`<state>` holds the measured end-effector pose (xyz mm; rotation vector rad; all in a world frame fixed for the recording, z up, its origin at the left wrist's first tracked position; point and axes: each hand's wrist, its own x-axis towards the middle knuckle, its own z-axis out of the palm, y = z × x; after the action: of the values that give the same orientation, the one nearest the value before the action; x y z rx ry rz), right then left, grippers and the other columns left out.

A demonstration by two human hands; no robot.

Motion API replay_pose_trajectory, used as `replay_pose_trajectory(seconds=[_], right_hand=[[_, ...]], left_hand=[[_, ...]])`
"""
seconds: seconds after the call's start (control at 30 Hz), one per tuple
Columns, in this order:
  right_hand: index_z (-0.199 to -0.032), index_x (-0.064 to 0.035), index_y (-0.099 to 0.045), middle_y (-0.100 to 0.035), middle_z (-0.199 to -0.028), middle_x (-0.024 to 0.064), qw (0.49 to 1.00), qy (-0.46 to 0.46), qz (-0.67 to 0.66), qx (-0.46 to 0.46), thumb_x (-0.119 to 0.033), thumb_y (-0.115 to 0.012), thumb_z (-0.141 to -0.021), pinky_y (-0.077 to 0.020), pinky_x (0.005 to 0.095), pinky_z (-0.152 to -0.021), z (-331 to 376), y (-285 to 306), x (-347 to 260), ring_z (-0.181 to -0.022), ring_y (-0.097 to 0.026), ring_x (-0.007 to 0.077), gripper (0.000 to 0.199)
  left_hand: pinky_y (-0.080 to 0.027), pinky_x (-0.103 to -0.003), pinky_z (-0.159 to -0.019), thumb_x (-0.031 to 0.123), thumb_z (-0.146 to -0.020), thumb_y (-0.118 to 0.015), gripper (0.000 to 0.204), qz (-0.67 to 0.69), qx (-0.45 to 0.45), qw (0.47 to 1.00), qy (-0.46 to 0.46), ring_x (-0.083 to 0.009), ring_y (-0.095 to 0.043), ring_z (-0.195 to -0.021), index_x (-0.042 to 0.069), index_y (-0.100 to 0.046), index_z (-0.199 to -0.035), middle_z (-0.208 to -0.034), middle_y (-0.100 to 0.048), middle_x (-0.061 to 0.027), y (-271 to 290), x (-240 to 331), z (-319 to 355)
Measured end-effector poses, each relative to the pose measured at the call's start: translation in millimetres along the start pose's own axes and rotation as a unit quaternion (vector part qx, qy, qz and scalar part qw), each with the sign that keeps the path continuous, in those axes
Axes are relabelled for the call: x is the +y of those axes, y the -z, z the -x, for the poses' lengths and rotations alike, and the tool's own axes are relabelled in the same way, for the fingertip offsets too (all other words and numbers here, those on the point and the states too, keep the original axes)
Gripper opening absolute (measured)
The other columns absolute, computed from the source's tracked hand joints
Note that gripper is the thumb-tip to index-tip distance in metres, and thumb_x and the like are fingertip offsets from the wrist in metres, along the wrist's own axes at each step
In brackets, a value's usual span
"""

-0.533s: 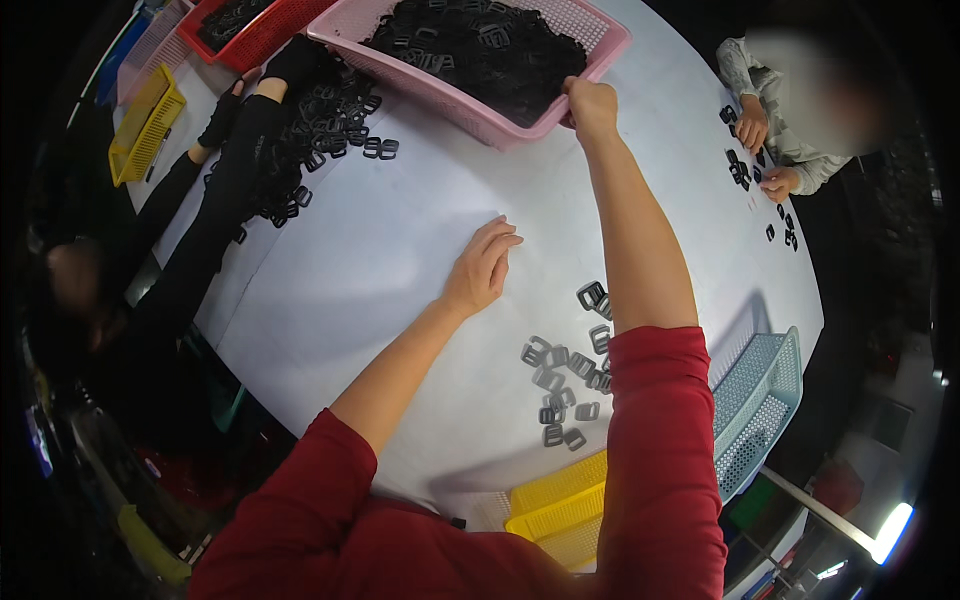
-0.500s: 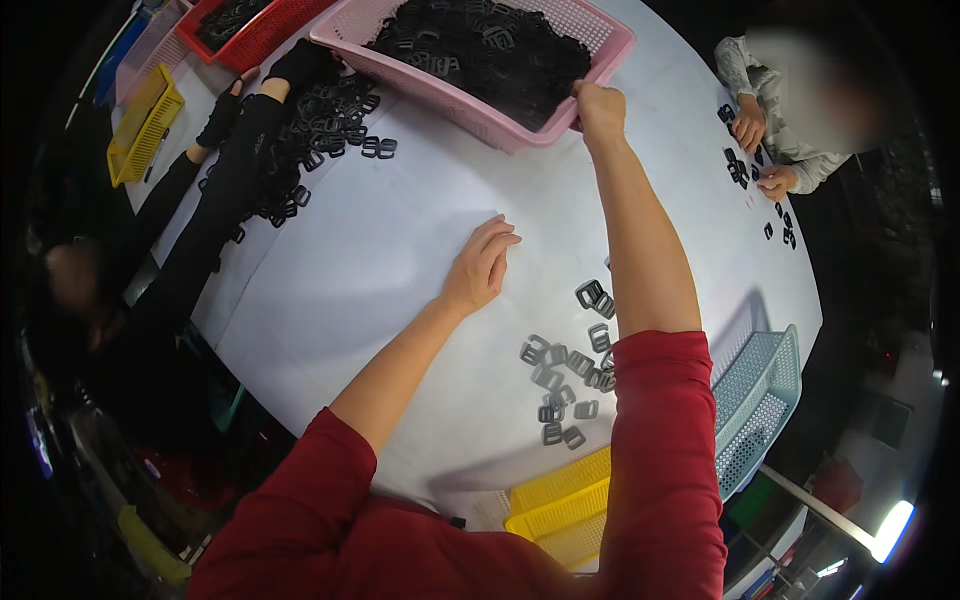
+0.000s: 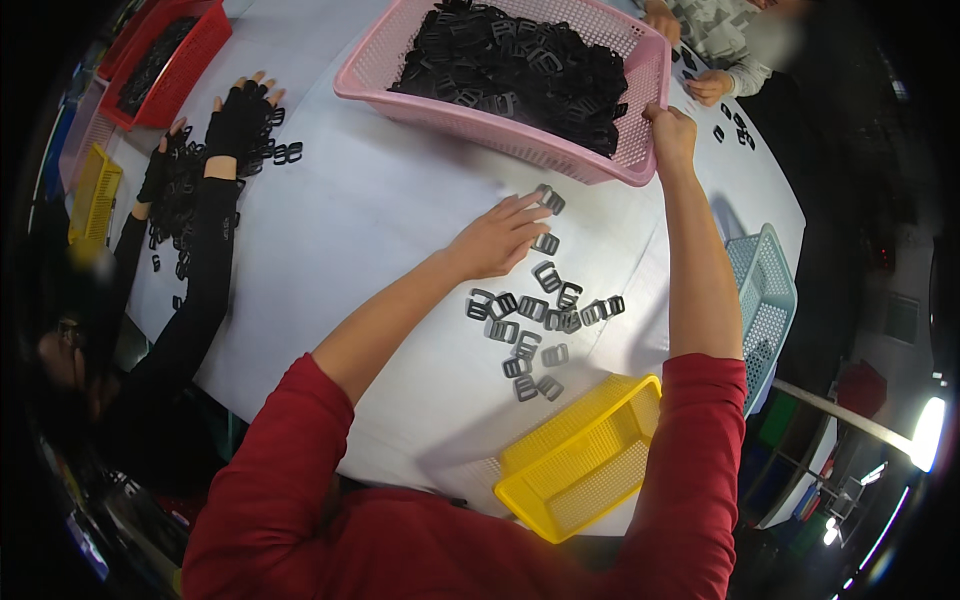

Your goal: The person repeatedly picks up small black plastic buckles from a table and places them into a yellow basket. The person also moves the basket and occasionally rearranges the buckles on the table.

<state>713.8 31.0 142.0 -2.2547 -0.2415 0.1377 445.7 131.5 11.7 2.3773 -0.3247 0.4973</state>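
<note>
My right hand [image 3: 673, 140] is closed around the near right corner of a pink plastic basket [image 3: 480, 125], fingers hooked over its rim. The basket holds a heap of black plastic strap buckles [image 3: 510, 65]. Above the white table, my left hand [image 3: 497, 238] reaches with fingers stretched out and holds nothing I can see. Its fingertips are at a loose black buckle [image 3: 551, 200]; whether they touch it I cannot tell. Another buckle [image 3: 546, 243] lies beside the same hand. More scattered buckles [image 3: 530, 308], black and greyish, lie closer to me.
A yellow basket [image 3: 575, 455] stands at the near edge, a light blue basket [image 3: 768, 290] at the right. To the left, a co-worker's black-gloved hand [image 3: 243, 118] rests over a buckle pile. Red basket [image 3: 165, 65] sits far left. Another person's hand [image 3: 710, 87] works far right.
The view has shifted. My left hand has moved from bare table to the loose buckles. My right hand keeps its grip on the pink basket. The co-worker's gloved fingers now spread over the pile.
</note>
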Motion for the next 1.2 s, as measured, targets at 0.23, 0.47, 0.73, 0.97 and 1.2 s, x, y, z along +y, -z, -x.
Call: replay_pose_trajectory(seconds=[0.23,0.47,0.73,0.97,1.2], right_hand=[[-0.095,0.0075,-0.069,-0.068,-0.082,0.0200,0.999,-0.006,-0.026,0.029,-0.019,-0.062,-0.072,-0.0468,0.0357,-0.073,13.1,64.9,49.6,-0.079,-0.064,0.0266,0.036],[-0.100,0.0094,-0.066,-0.067,-0.083,0.0191,0.988,-0.076,-0.116,0.075,-0.014,-0.062,-0.074,-0.0474,0.0335,-0.072,72.1,113.1,126.3,-0.078,-0.064,0.0227,0.035],[-0.127,-0.0075,-0.059,-0.068,-0.085,0.0117,0.985,-0.066,0.157,-0.035,-0.042,-0.051,-0.094,-0.0505,0.0295,-0.061,170.1,237.6,123.7,-0.069,-0.066,0.0170,0.048],[-0.135,-0.0105,-0.050,-0.065,-0.113,0.0169,0.931,0.015,0.308,-0.195,-0.019,-0.069,-0.082,-0.0480,0.0398,-0.091,337.7,244.6,182.8,-0.109,-0.060,0.0294,0.057],[-0.117,-0.0027,-0.055,-0.067,-0.095,0.0225,0.946,-0.042,0.296,-0.123,-0.004,-0.066,-0.080,-0.0506,0.0402,-0.078,403.4,264.3,249.8,-0.088,-0.066,0.0361,0.039]], left_hand=[[-0.020,-0.048,-0.116,0.031,-0.094,-0.053,0.043,-0.018,-0.139,0.990,-0.029,-0.0302,-0.030,-0.138,0.007,-0.053,-0.130,-0.141,-0.043,-0.0112,-56.4,19.6,-24.6],[-0.028,-0.046,-0.113,0.021,-0.093,-0.055,0.034,0.068,-0.141,0.987,-0.021,-0.0313,-0.037,-0.135,0.007,-0.058,-0.123,-0.133,-0.052,-0.0111,-48.7,55.3,10.9],[-0.035,-0.044,-0.108,0.012,-0.090,-0.056,0.026,0.061,-0.042,0.997,-0.014,-0.0333,-0.046,-0.128,0.007,-0.064,-0.114,-0.125,-0.059,-0.0113,-46.8,65.9,-1.8],[-0.019,-0.053,-0.115,0.034,-0.098,-0.047,0.047,-0.036,-0.215,0.976,-0.015,-0.0267,-0.027,-0.142,0.014,-0.044,-0.140,-0.148,-0.039,-0.0078,-106.4,110.0,-35.8],[-0.020,-0.054,-0.116,0.035,-0.097,-0.049,0.042,-0.027,-0.263,0.960,-0.094,-0.0251,-0.031,-0.140,0.015,-0.052,-0.133,-0.146,-0.042,-0.0061,-85.1,141.1,51.7]])
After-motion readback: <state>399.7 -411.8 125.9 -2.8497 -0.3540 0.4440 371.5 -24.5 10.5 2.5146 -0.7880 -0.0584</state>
